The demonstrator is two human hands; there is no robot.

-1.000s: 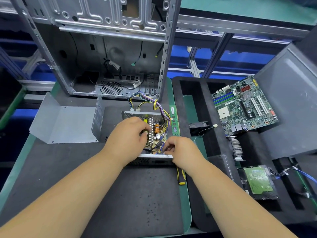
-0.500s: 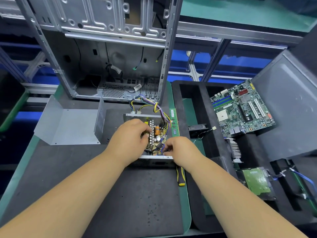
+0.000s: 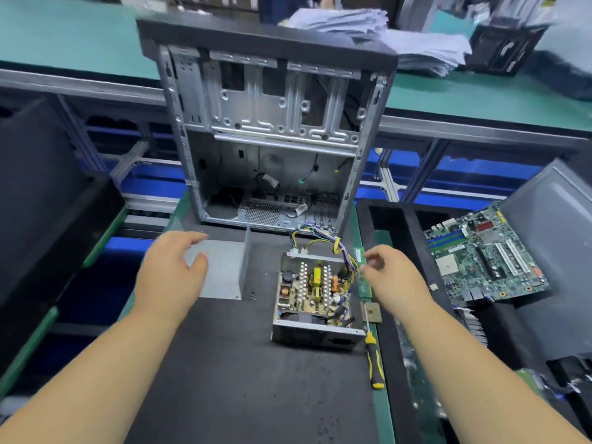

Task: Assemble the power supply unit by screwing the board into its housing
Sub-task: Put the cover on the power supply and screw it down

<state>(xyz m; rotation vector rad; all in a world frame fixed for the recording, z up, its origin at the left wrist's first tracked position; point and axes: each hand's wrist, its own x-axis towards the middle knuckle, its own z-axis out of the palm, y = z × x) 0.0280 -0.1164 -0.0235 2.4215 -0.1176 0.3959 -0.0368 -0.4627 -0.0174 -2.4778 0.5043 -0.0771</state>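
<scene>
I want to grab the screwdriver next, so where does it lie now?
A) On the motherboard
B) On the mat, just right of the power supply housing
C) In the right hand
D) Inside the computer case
B: the yellow-and-black screwdriver lies flat on the mat along the right side of the power supply housing, and neither the left hand nor the right hand touches it.
</scene>
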